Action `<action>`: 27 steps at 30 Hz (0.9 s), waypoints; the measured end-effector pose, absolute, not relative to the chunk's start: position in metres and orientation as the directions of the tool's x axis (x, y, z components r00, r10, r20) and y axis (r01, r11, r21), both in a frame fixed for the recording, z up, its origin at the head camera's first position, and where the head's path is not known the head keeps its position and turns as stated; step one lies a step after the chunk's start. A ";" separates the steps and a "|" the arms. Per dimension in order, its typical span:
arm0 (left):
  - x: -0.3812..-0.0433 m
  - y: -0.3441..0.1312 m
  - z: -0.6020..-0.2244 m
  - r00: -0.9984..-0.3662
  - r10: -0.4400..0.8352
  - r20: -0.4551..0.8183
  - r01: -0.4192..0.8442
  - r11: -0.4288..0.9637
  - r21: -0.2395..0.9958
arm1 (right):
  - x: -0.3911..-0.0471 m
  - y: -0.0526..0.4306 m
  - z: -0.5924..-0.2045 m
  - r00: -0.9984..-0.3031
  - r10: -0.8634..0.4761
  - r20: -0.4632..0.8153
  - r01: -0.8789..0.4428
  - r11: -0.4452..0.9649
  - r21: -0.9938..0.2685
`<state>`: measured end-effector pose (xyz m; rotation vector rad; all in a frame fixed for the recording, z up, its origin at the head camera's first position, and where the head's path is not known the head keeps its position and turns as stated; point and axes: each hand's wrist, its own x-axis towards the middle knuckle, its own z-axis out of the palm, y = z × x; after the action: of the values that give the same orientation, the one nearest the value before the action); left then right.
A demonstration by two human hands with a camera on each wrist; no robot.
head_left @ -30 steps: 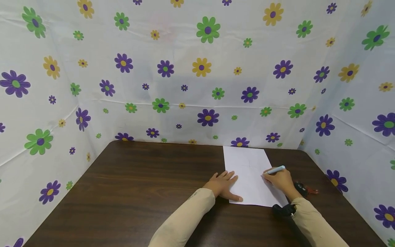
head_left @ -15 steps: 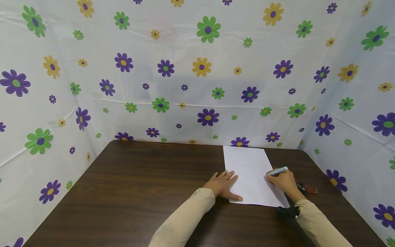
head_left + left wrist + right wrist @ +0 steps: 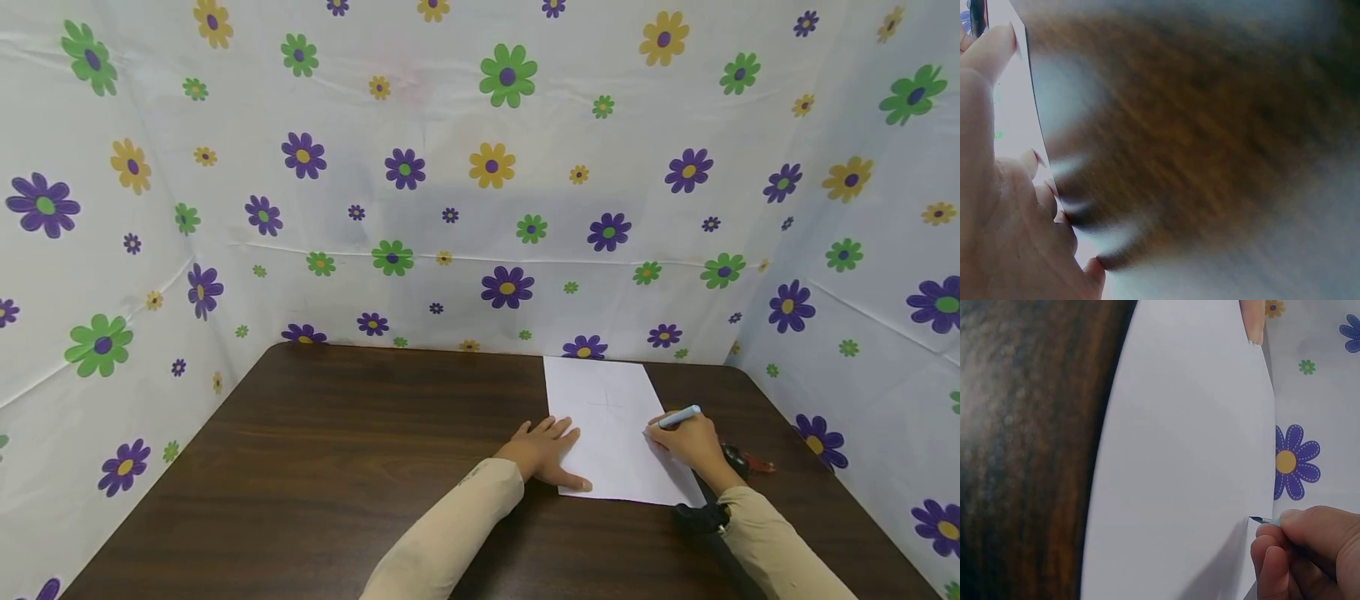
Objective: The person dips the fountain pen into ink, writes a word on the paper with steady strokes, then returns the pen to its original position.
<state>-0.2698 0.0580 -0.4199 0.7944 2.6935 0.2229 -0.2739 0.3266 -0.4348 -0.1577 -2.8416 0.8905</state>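
Note:
A white sheet of paper point(image 3: 600, 454) lies on the right half of the dark wooden table, with faint thin crossing lines in its upper part. My left hand point(image 3: 543, 454) rests with spread fingers on the sheet's left edge; the left wrist view shows that hand point(image 3: 1016, 219) along the paper's edge. My right hand point(image 3: 692, 442) pinches a light blue pen point(image 3: 678, 417) near the right edge of the paper. In the right wrist view the pen's dark tip point(image 3: 1260, 519) is at the paper's surface; whether it touches, I cannot tell.
A black and red-orange object point(image 3: 742, 460) lies on the table point(image 3: 360, 450) beyond my right wrist, partly hidden. White cloth point(image 3: 442, 108) with printed flowers walls the table at the back and both sides.
My right hand with the pen has shifted slightly to the right over the paper. The left hand stays in place on the sheet.

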 end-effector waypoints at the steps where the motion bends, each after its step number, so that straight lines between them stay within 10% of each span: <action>1: -0.269 0.058 -0.419 -0.792 0.551 -0.262 0.500 0.833 0.238 | -0.274 0.327 -0.435 -0.982 0.148 0.116 0.055 0.816 -0.576; 27: -0.272 0.058 -0.424 -0.790 0.555 -0.259 0.509 0.830 0.227 | -0.278 0.337 -0.422 -0.988 0.096 0.124 -0.032 0.652 -0.758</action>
<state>-0.2716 0.0585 -0.4242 0.8059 2.6964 0.2082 -0.2780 0.3370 -0.4223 -0.0535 -2.7137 1.2498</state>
